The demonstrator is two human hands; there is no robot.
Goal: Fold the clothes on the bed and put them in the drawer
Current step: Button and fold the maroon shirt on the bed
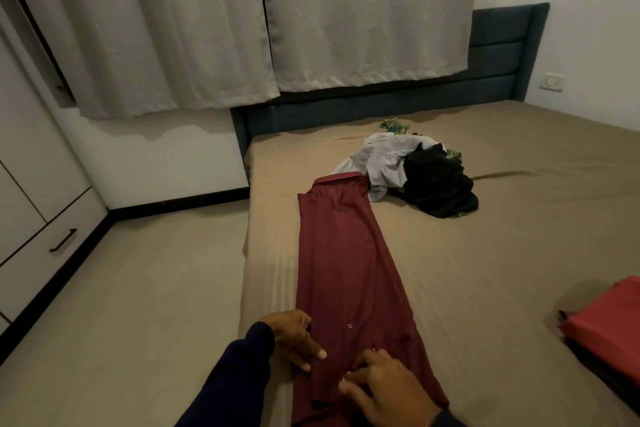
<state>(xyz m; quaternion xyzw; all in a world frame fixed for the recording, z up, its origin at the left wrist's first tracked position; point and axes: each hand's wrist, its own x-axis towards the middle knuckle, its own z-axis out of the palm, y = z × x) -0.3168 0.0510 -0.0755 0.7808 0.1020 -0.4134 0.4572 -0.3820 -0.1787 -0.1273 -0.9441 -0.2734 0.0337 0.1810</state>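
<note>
A maroon button shirt (349,260) lies folded into a long narrow strip on the bed (502,253), its collar pointing away from me. My left hand (294,336) rests at the strip's near left edge, fingers pointing down onto the cloth. My right hand (384,388) lies on the near end of the shirt with fingers spread over the fabric. Behind the collar sits a heap of unfolded clothes: a light grey shirt (381,159), a black garment (438,184) and a green patterned piece (394,124). The drawer (45,253) with a dark handle is in the wardrobe at the left.
A red folded garment (609,322) lies on something dark at the bed's right edge. Pale curtains (263,21) hang behind a dark blue headboard (498,55). Floor (138,288) runs between bed and wardrobe. A wall socket (552,82) sits at the right.
</note>
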